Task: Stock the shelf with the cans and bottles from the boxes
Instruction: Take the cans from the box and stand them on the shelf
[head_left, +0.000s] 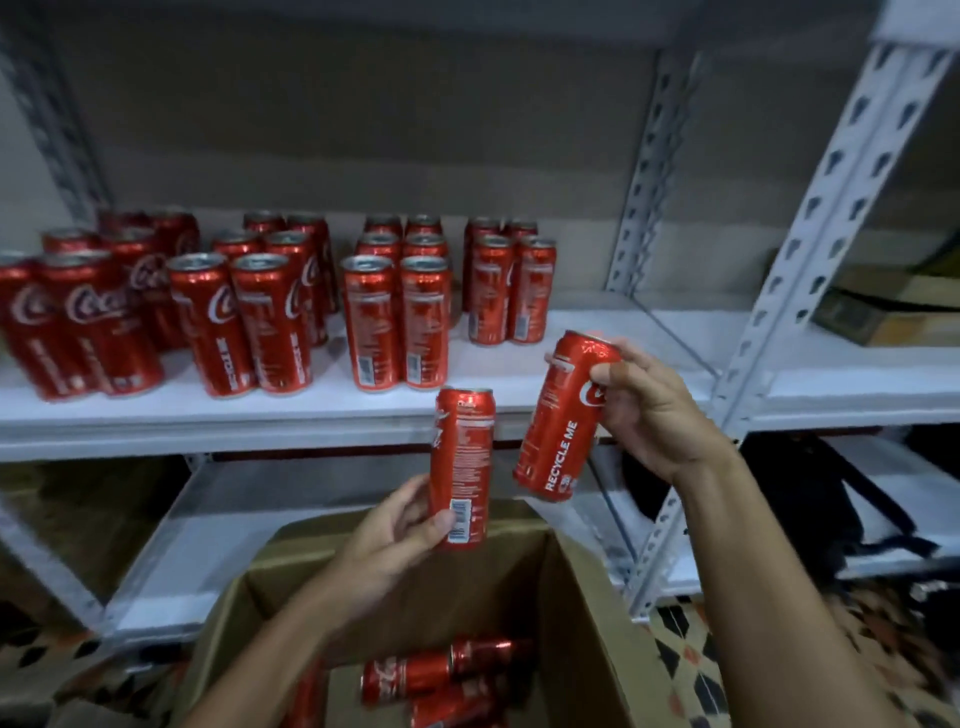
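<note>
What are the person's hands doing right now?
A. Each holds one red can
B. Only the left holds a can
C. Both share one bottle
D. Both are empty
A: the left hand grips one red can and the right hand grips another, tilted red can, both held above the cardboard box in front of the shelf.

Red cans with white script and silver tops, on a white shelf. Red can in left hand, white small print and a white barcode patch. Red can in right hand, white lettering down its side. Pale grey uprights dotted with dark slots. Brown cardboard box, more red cans inside. Floor patterned in cream, black and orange diamonds. Black bag on a lower white shelf. Grey-brown wall behind.
</note>
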